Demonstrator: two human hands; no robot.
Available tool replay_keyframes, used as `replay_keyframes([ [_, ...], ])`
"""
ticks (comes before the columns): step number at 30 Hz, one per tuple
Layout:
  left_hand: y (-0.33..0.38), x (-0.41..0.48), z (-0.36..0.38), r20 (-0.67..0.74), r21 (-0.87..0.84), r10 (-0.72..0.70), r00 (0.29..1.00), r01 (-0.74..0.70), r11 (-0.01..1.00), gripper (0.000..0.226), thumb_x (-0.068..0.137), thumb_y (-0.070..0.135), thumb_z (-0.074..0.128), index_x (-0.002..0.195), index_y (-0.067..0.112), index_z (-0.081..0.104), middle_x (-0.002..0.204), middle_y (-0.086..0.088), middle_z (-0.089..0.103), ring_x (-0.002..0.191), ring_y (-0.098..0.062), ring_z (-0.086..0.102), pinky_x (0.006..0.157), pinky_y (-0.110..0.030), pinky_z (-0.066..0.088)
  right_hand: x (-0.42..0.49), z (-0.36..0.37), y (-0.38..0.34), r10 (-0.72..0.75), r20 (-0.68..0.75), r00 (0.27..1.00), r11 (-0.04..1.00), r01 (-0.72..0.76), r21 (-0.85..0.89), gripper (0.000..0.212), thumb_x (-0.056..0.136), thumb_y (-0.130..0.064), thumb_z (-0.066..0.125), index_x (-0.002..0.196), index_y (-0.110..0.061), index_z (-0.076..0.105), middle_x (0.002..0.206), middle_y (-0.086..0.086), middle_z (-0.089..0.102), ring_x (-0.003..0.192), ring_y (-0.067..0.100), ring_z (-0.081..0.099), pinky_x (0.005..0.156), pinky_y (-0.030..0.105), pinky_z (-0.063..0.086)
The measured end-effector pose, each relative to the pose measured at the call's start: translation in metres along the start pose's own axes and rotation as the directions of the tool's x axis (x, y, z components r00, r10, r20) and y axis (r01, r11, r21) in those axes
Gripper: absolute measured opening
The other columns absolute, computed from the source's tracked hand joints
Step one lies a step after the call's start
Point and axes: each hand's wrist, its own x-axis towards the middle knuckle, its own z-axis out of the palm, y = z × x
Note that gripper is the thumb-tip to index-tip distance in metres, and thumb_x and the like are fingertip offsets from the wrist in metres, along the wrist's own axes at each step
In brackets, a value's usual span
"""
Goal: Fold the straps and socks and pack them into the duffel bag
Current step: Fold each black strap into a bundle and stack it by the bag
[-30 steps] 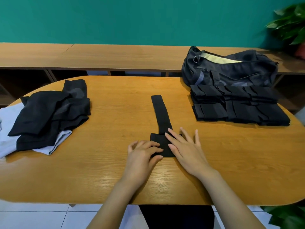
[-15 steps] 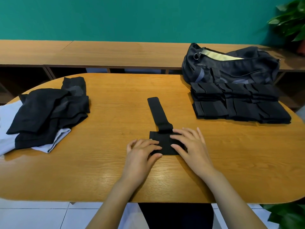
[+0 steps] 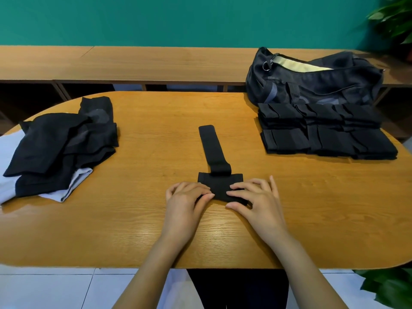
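The black strap [image 3: 214,150] lies at the centre of the frame on the worktop [image 3: 142,230], its wide end towards the bottom. The left hand [image 3: 186,205] curls its fingers [image 3: 204,197] onto that end's left corner. The right hand [image 3: 258,197] pinches its near edge between thumb and fingers. Folded straps [image 3: 323,139] sit upper right against the duffel bag [image 3: 312,83], with socks [image 3: 62,139] heaped at left.

The near edge of the strap [image 3: 214,150] lies hidden under the fingers of the left hand [image 3: 185,205] and the right hand [image 3: 257,202]. The picture's left edge cuts off the clothes pile [image 3: 55,141]. The folded stack [image 3: 325,137] covers the lower front of the bag [image 3: 323,82], and its pieces are too dark to count. The far plant [image 3: 395,21] and the near plant [image 3: 389,288] are both cropped at the right.
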Motion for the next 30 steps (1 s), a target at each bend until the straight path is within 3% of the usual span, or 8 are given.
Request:
replay_keyframes([
  [5, 0.0005, 0.0011, 0.0003, -0.03, -0.066, -0.022, 0.999, 0.02, 0.998, 0.031, 0.09, 0.051, 0.05, 0.095, 0.03, 0.072, 0.095, 0.021, 0.067, 0.1, 0.006, 0.051, 0.097, -0.027, 0.024, 0.0052, 0.0012, 0.0018, 0.094, -0.013, 0.995, 0.985, -0.091, 0.144, 0.018, 0.089, -0.045, 0.059, 0.099, -0.039, 0.072, 0.11, -0.03, 0.06, 0.118, -0.001, 0.038, 0.119, 0.045, 0.008],
  [9, 0.0011, 0.002, -0.0006, -0.034, -0.126, -0.083, 0.996, 0.078, 0.989, 0.016, 0.087, 0.045, 0.058, 0.098, 0.034, 0.062, 0.089, 0.023, 0.065, 0.097, 0.004, 0.056, 0.099, -0.022, 0.024, 0.0061, 0.0026, 0.0039, 0.114, -0.03, 0.993, 0.98, -0.108, 0.166, 0.026, 0.085, -0.052, 0.056, 0.094, -0.034, 0.072, 0.103, -0.027, 0.062, 0.114, -0.001, 0.042, 0.118, 0.045, 0.014],
  [13, 0.002, 0.0024, -0.0012, -0.023, -0.133, -0.103, 0.994, 0.099, 0.986, 0.018, 0.087, 0.035, 0.065, 0.1, 0.036, 0.053, 0.087, 0.02, 0.065, 0.095, 0.004, 0.058, 0.099, -0.018, 0.023, 0.0058, 0.0039, 0.0038, 0.137, -0.053, 0.989, 0.973, -0.124, 0.195, 0.021, 0.079, -0.053, 0.061, 0.084, -0.033, 0.067, 0.093, -0.028, 0.06, 0.108, 0.0, 0.046, 0.118, 0.046, 0.018],
  [16, 0.0025, 0.0027, -0.0022, -0.016, -0.111, -0.087, 0.996, 0.085, 0.99, 0.013, 0.087, 0.037, 0.065, 0.098, 0.032, 0.06, 0.09, 0.023, 0.063, 0.097, 0.005, 0.055, 0.098, -0.022, 0.025, 0.0053, 0.0032, 0.0033, 0.137, -0.059, 0.989, 0.967, -0.12, 0.225, 0.014, 0.08, -0.049, 0.064, 0.083, -0.036, 0.063, 0.091, -0.027, 0.06, 0.108, 0.002, 0.048, 0.117, 0.048, 0.02],
  [20, 0.0013, 0.0033, -0.0024, 0.057, -0.057, -0.022, 0.998, 0.025, 0.998, 0.029, 0.082, 0.053, 0.06, 0.1, 0.031, 0.069, 0.101, 0.022, 0.062, 0.102, 0.004, 0.051, 0.099, -0.031, 0.026, 0.0054, -0.0001, 0.0016, 0.179, -0.051, 0.983, 0.947, -0.158, 0.278, 0.017, 0.081, -0.052, 0.058, 0.086, -0.037, 0.061, 0.097, -0.02, 0.058, 0.11, 0.002, 0.046, 0.119, 0.046, 0.018],
  [24, 0.0006, 0.0037, -0.0025, 0.058, -0.071, -0.023, 0.998, 0.028, 0.997, 0.022, 0.084, 0.045, 0.063, 0.098, 0.03, 0.072, 0.099, 0.021, 0.065, 0.101, 0.003, 0.051, 0.098, -0.036, 0.03, 0.0053, -0.0009, 0.0011, 0.161, -0.049, 0.986, 0.943, -0.139, 0.301, 0.013, 0.082, -0.051, 0.058, 0.085, -0.039, 0.058, 0.092, -0.026, 0.052, 0.102, -0.013, 0.041, 0.113, 0.052, 0.026],
  [26, 0.001, 0.0037, -0.0026, 0.039, -0.076, -0.03, 0.999, 0.033, 0.997, 0.02, 0.085, 0.042, 0.063, 0.099, 0.03, 0.072, 0.096, 0.022, 0.065, 0.098, 0.004, 0.051, 0.096, -0.035, 0.031, 0.0051, -0.002, -0.0003, 0.16, -0.05, 0.986, 0.941, -0.137, 0.309, 0.011, 0.079, -0.054, 0.059, 0.084, -0.045, 0.057, 0.092, -0.028, 0.051, 0.103, -0.01, 0.041, 0.108, 0.054, 0.033],
  [30, 0.0031, 0.005, -0.0041, 0.008, -0.113, -0.06, 0.998, 0.06, 0.992, 0.025, 0.087, 0.046, 0.056, 0.099, 0.031, 0.071, 0.091, 0.034, 0.056, 0.094, 0.003, 0.05, 0.092, -0.034, 0.031, 0.0043, -0.0042, -0.0009, 0.133, -0.038, 0.99, 0.968, -0.122, 0.221, 0.025, 0.072, -0.058, 0.066, 0.094, -0.046, 0.062, 0.104, -0.032, 0.052, 0.113, 0.004, 0.037, 0.102, 0.036, 0.033],
])
